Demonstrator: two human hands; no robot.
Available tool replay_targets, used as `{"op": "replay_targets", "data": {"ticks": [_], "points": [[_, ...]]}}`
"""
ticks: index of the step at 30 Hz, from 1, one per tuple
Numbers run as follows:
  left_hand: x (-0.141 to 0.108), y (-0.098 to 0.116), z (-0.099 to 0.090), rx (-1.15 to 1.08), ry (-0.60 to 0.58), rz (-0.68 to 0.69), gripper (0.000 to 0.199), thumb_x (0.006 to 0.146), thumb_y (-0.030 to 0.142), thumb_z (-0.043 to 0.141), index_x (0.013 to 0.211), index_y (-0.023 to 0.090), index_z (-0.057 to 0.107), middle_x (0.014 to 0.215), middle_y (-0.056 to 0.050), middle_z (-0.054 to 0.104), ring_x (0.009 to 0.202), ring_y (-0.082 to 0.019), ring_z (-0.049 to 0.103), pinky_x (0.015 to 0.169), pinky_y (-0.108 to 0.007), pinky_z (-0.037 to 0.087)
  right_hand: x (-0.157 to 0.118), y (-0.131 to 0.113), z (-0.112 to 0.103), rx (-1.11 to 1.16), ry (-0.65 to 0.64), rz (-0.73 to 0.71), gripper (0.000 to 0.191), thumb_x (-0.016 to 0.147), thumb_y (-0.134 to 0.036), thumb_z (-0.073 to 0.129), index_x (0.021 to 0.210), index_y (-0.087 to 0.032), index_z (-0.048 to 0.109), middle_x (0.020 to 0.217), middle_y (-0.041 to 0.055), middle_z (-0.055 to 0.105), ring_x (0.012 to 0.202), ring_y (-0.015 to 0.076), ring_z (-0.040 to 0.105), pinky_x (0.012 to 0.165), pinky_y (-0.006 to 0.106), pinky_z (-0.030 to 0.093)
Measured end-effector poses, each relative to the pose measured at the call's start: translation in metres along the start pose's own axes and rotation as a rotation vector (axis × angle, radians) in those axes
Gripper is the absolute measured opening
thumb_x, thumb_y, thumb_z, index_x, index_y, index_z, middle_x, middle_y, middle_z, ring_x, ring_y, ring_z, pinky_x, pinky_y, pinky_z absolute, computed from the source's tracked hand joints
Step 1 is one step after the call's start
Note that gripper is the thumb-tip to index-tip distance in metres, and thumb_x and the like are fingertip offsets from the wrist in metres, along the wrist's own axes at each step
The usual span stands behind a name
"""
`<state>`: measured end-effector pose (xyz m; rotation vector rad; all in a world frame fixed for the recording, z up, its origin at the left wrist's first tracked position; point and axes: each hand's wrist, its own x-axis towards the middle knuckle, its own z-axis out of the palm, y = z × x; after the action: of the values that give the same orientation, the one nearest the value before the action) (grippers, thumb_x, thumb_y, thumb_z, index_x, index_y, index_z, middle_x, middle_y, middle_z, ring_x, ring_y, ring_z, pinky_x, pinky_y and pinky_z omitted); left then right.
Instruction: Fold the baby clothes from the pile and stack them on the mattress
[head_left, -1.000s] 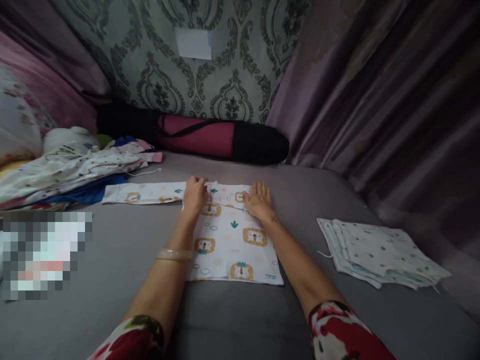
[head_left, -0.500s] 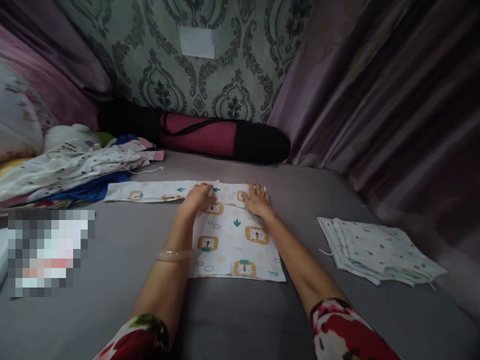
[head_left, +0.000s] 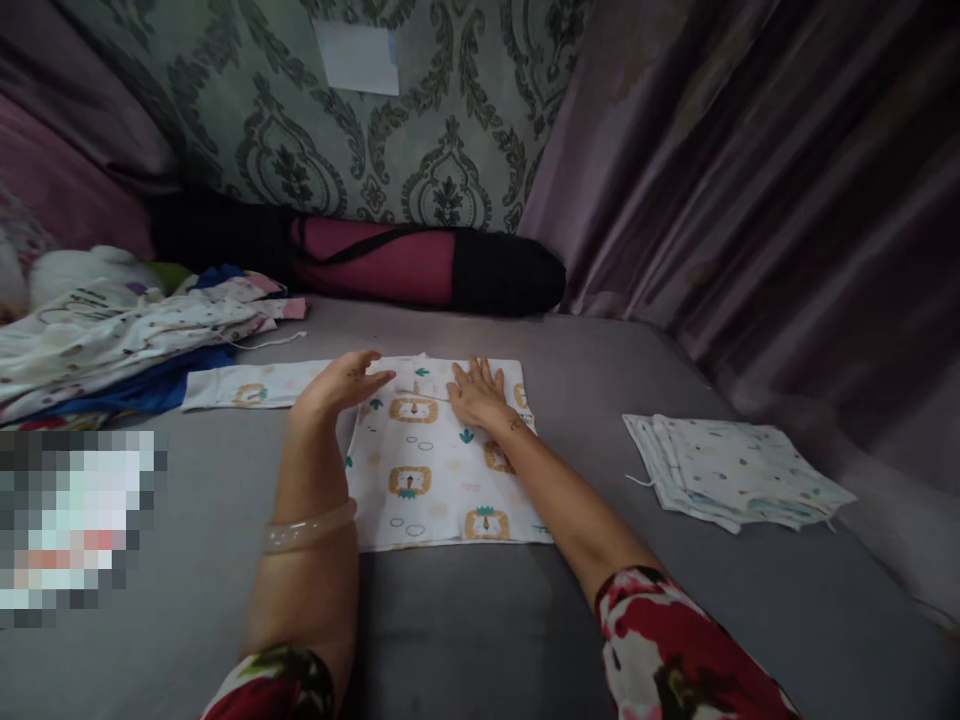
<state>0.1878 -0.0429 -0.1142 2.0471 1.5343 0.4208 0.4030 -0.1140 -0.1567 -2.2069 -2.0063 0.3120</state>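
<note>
A white baby top (head_left: 442, 465) printed with yellow lion faces and green leaves lies flat on the grey bed sheet. One of its sleeves (head_left: 247, 385) stretches out to the left. My right hand (head_left: 480, 393) rests flat on the upper part of the garment, fingers spread. Over the base of the left sleeve is my left hand (head_left: 345, 383), thumb and fingers apart, palm turned to the right; whether it touches the cloth is hard to see. Nothing shows in its grasp.
Folded white printed clothes (head_left: 731, 470) lie stacked on the right. A loose heap of clothes (head_left: 127, 335) is at the left. A long black and maroon bag (head_left: 375, 262) lies along the wall. A purple curtain (head_left: 720, 200) hangs at right, and a blurred patch (head_left: 75, 520) covers something lower left.
My left hand has moved left and turned on its side, its fingers parting. My right hand has slid left across the top of the garment. The view has shifted slightly.
</note>
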Motion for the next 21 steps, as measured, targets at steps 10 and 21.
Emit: {"op": "replay_targets", "data": {"ticks": [10,21], "points": [[-0.011,-0.012,-0.016,0.006,0.096,-0.101,0.051,0.078,0.046,0.058,0.118,0.016,0.063,0.108,-0.013,0.069,0.088,-0.024,0.067,0.071,-0.027,0.050,0.006,-0.029,0.012,0.016,-0.042,-0.084,0.056,0.099,-0.041,0.025,0.151,-0.020,0.029,0.159,0.0094,0.019,0.147,0.0264,0.011,0.116,0.050,0.005],[-0.011,-0.011,-0.019,-0.045,0.092,-0.153,0.053,0.078,0.047,0.057,0.118,0.013,0.062,0.104,-0.013,0.070,0.084,-0.023,0.067,0.070,-0.027,0.050,0.031,-0.086,0.030,0.049,0.039,-0.266,0.063,0.098,-0.038,0.023,0.148,0.000,0.026,0.158,0.0155,0.022,0.147,0.0234,0.012,0.119,0.039,0.005]]}}
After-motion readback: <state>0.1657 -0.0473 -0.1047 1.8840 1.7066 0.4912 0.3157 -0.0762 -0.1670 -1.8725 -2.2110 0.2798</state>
